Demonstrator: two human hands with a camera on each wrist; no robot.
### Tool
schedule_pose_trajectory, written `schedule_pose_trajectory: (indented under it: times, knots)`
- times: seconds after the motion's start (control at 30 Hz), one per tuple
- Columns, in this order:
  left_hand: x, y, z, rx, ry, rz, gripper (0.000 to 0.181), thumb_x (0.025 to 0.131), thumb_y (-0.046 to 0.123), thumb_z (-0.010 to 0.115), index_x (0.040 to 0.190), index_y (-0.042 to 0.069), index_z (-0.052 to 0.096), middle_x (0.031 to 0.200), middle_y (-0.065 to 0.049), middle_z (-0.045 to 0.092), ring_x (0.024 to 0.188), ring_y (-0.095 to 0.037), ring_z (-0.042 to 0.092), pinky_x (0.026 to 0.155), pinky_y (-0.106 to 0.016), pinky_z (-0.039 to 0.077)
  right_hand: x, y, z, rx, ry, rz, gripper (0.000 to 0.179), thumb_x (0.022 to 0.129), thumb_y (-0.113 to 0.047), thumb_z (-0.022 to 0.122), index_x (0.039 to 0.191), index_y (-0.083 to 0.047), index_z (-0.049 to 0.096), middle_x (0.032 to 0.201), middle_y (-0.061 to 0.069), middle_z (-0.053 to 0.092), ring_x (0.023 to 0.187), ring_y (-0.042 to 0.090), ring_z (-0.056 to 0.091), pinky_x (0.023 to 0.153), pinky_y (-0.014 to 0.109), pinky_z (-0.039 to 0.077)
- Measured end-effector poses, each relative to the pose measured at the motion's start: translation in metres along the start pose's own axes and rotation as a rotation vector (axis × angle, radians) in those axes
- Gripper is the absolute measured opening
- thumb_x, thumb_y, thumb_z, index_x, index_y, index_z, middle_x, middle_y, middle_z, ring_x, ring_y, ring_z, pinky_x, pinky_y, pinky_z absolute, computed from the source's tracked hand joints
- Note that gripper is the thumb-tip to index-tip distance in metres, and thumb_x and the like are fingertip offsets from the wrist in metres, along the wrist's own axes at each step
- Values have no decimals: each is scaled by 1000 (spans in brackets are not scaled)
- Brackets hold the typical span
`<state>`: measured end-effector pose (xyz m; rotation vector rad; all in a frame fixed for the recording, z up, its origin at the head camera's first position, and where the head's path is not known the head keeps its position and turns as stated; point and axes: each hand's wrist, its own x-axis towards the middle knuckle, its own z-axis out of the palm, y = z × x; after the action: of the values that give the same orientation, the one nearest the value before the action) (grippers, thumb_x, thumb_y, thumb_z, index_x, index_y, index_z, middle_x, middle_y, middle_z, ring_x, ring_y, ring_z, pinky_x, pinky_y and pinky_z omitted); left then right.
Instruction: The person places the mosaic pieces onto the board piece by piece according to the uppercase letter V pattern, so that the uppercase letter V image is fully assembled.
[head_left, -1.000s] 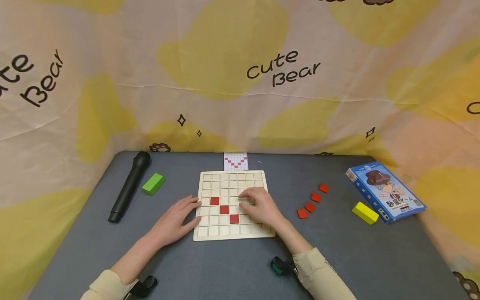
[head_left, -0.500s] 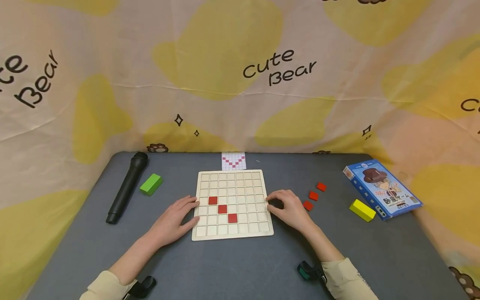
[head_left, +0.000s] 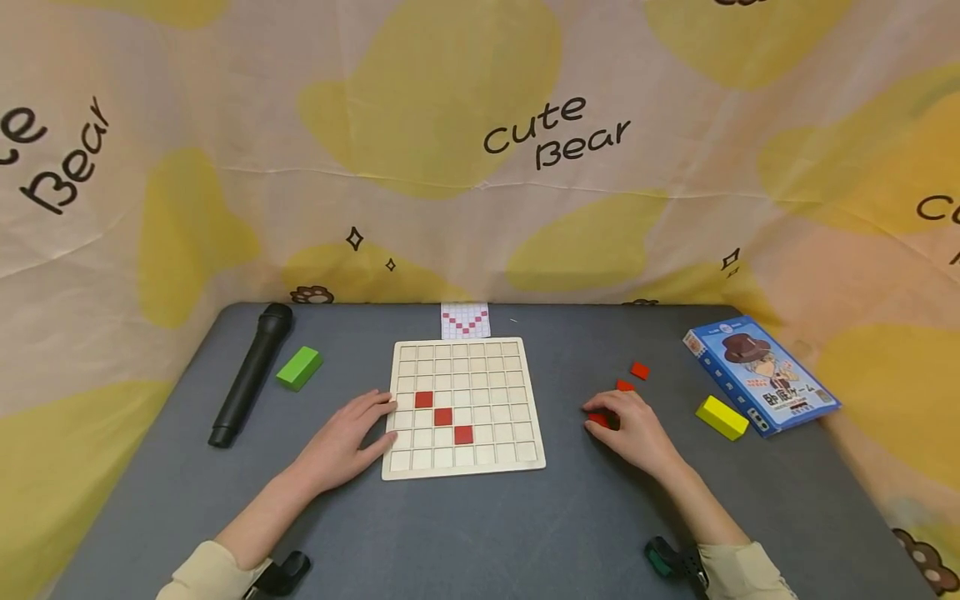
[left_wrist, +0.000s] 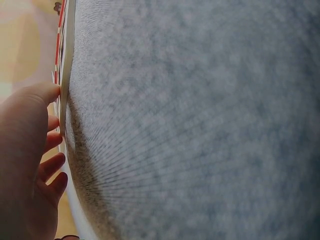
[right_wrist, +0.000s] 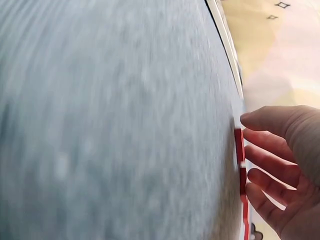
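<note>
A pale square grid board [head_left: 537, 461] lies mid-table, with three red tiles forming a diagonal on it; one is the red tile [head_left: 443, 417]. My left hand [head_left: 341, 442] rests at the board's left edge, thumb and fingertips right at its rim; in the left wrist view the thumb [left_wrist: 46, 92] meets that edge. To the right of the board, my right hand [head_left: 636, 435] is over loose red tiles, its thumb and fingers parted around a tile [head_left: 597, 419]. In the right wrist view the thumb lies just above a red tile [right_wrist: 239, 145]. The hand partly hides these tiles.
A card with a pink V pattern [head_left: 465, 321] lies behind the board. At left are a black microphone [head_left: 251, 375] and a green block [head_left: 300, 368]. A yellow block [head_left: 722, 417] and a blue box [head_left: 761, 375] lie at right. Patterned cloth [head_left: 420, 125] hangs behind.
My right hand has moved right, from above the board to the loose red tiles. My left hand has stayed at the board's left edge.
</note>
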<state>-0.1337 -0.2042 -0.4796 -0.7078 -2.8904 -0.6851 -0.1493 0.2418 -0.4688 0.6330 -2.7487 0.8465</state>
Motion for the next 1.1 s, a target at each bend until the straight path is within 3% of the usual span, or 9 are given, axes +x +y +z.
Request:
schedule_pose_trajectory:
  times: [0.23,0.57,0.93,1.1]
  knots:
    - [0,0,0,-1,-21,-16,47,93,33,66,132,7,60,141,-14,51,135,-37,39,106,-56,36,-8,9,-11,-30,-41,25,27,81,-16,81,106,-10,73,110,6,67,100,25,54,86,48,48]
    - [1,-1,2,9,6,2,46,93,31,67,131,6,60,139,-14,52,134,-38,41,104,-57,37,-14,16,-19,-55,-70,-43,30,80,-7,77,109,-7,72,116,10,65,104,27,53,86,49,49]
    - [0,0,0,9,10,4,46,93,30,67,131,6,60,139,-14,52,133,-38,41,104,-56,37,-8,17,-14,-15,-85,26,30,79,-16,81,106,-7,71,116,9,65,105,28,52,90,50,46]
    - [0,1,0,12,9,5,46,93,31,67,131,5,60,139,-14,52,133,-38,42,104,-57,37,-2,11,-8,8,-72,16,27,80,-17,81,103,-8,72,114,8,66,106,28,53,92,52,44]
